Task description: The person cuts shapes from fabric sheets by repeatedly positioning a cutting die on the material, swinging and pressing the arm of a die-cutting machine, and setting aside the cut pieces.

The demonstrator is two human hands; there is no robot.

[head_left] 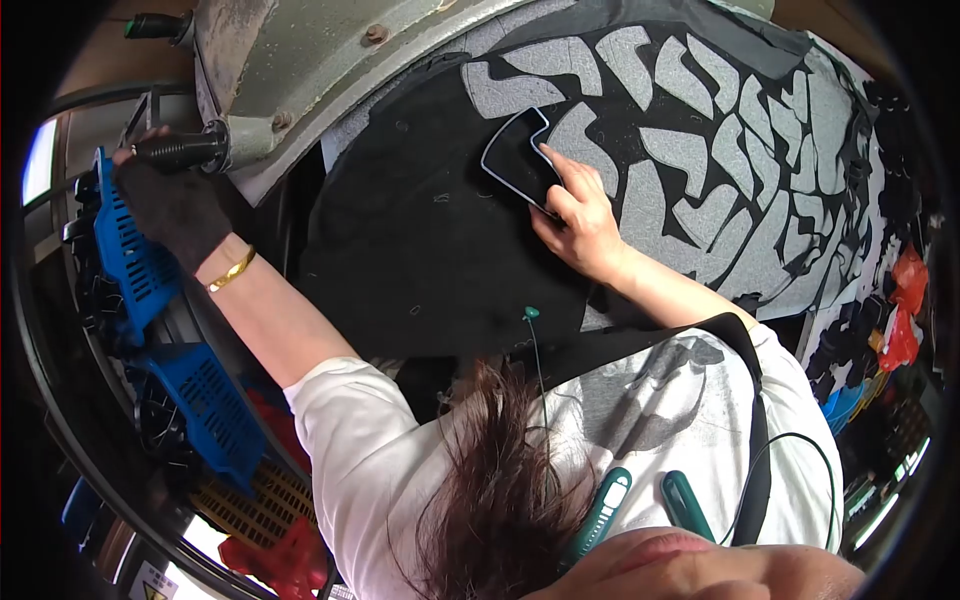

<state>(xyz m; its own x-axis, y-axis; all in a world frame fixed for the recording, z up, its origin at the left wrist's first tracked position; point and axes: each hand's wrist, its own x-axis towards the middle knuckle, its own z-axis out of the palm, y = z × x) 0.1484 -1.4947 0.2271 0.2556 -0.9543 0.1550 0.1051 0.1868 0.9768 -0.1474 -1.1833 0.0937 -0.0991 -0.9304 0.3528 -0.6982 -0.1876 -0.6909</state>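
Observation:
My left hand (180,212), in a dark glove, is closed round the black handle (180,152) on the side of the machine. My right hand (582,218) is bare and grips the right edge of a thin metal cutting die (484,160), a curved outline lying on black fabric (400,240). Its thumb and fingers are bent against the rim. To the right of the die, the fabric has several cut-out shapes, with a grey speckled surface (675,155) showing through. Black fabric shows inside the die.
The large metal machine head (310,70) hangs over the fabric's upper left. Blue plastic baskets (205,405) stand at my left, near a yellow crate (265,500) and a red bag (280,560). More red plastic (905,310) and black scraps (845,350) lie at far right.

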